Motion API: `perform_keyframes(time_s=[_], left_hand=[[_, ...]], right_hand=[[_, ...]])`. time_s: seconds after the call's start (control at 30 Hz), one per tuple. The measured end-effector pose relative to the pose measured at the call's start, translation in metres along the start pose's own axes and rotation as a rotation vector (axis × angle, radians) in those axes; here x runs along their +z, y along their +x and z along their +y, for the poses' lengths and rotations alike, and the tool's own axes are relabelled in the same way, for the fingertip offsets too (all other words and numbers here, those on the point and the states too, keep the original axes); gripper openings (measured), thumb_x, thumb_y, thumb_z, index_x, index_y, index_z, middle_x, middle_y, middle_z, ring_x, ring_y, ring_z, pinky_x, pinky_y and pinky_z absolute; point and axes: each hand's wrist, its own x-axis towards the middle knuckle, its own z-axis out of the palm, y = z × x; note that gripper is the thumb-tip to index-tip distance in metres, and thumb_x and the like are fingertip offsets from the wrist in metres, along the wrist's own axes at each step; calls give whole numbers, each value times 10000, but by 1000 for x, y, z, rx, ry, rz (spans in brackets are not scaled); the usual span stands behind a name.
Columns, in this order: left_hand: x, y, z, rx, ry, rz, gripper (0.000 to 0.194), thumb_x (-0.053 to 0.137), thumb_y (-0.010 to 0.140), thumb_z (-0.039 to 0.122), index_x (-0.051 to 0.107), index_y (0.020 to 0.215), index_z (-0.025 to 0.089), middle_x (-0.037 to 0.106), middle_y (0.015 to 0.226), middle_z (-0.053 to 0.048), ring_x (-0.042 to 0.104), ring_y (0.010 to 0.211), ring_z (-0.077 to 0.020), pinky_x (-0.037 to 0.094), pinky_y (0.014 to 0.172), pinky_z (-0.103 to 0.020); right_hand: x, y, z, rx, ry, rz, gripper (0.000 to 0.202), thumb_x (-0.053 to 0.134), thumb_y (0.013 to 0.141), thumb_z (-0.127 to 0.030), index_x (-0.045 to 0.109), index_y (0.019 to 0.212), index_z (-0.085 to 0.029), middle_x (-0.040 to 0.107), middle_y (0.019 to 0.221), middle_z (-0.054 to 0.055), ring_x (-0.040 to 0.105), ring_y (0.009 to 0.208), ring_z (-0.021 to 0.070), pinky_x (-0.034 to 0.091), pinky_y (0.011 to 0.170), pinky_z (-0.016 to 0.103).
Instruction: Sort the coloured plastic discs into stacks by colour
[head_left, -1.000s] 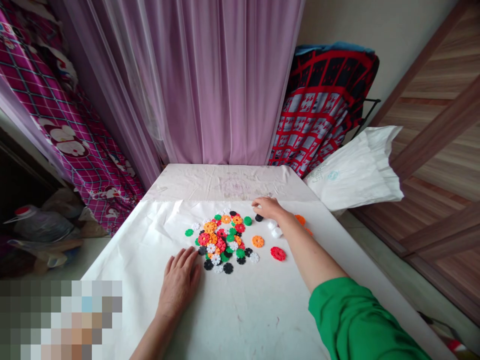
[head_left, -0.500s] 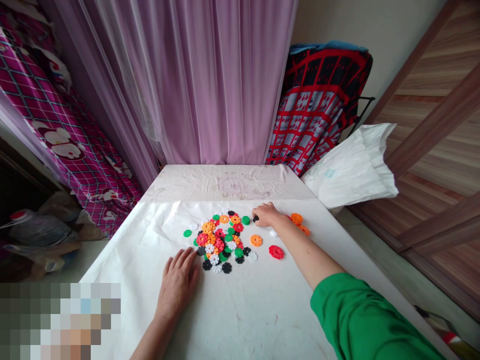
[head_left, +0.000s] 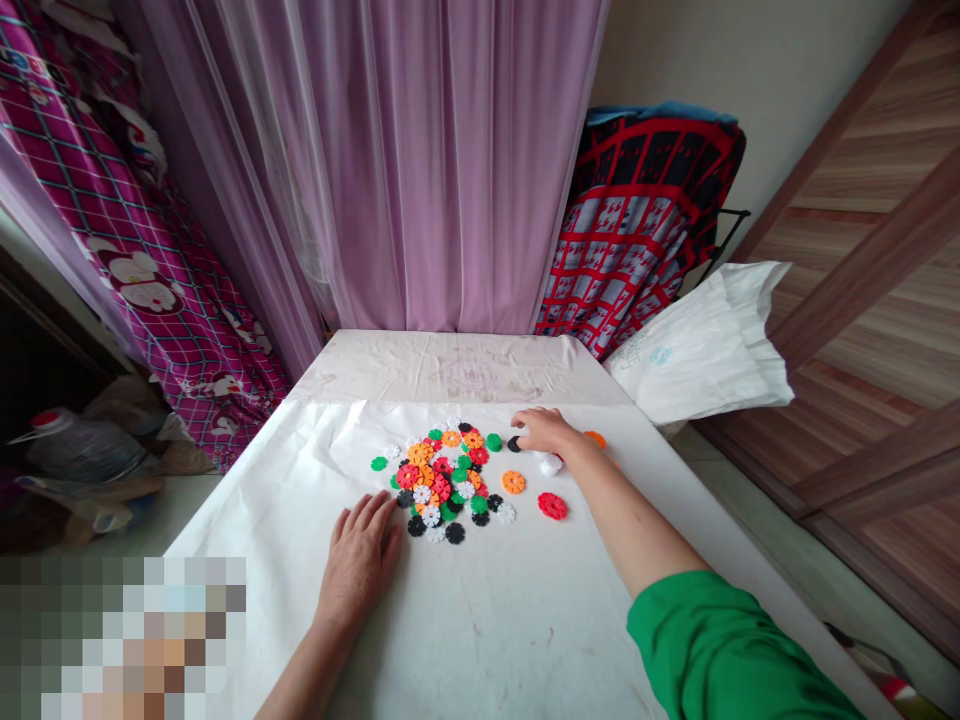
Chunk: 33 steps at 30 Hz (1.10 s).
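Note:
My left hand [head_left: 358, 560] lies flat on the white cloth, fingers stretched, at the left edge of a mixed pile of notched plastic snowflake discs [head_left: 424, 475] in several colours. Over the far right side, my right hand [head_left: 546, 432] has its fingers apart, beside a black disc [head_left: 514, 443] that rests on the cloth. A green disc [head_left: 493, 441] is left of the black one. Nearer to me are an orange disc [head_left: 513, 482] and a red disc [head_left: 553, 506]. White discs [head_left: 551, 464] show below the right hand, and more orange discs [head_left: 596, 439] are partly hidden behind my forearm.
The table is covered with a white cloth [head_left: 247, 560]. A white paper bag [head_left: 705, 350] stands off its right edge. Purple curtains [head_left: 450, 180] hang behind, with a red and black patterned cloth [head_left: 630, 220] to their right. A plastic jug [head_left: 64, 455] is at the far left.
My right hand has let go of the black disc, now lying on the cloth, and has shifted slightly to the right. My left hand stays by the pile.

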Motion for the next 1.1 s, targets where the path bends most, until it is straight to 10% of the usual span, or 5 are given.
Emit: perform_keyframes(time_s=[0.2, 0.77, 1.1], left_hand=[[3, 0, -1, 6, -3, 20, 398, 408, 953, 343, 636, 1258, 229, 621, 1368, -79, 516, 1302, -277, 359, 1111, -512], [0, 1, 0, -3, -15, 11, 398, 408, 949, 336, 636, 1256, 227, 621, 1365, -85, 511, 1303, -273, 359, 1107, -508], [-5, 2, 2, -15, -28, -3, 399, 413, 945, 339, 634, 1261, 236, 619, 1368, -82, 512, 1302, -272, 352, 1115, -499]], right_hand=[[-7, -18, 7, 18, -54, 26, 300, 512, 816, -80, 770, 866, -225, 699, 1142, 90, 519, 1140, 241, 289, 910, 354], [-10, -39, -17, -9, -50, 51, 325, 488, 860, -101, 767, 946, -243, 727, 1110, 62, 581, 1081, 211, 333, 879, 312], [58, -62, -93, -25, 500, 334, 181, 550, 879, -221, 718, 925, -270, 734, 1011, -6, 652, 927, 155, 444, 788, 240]])
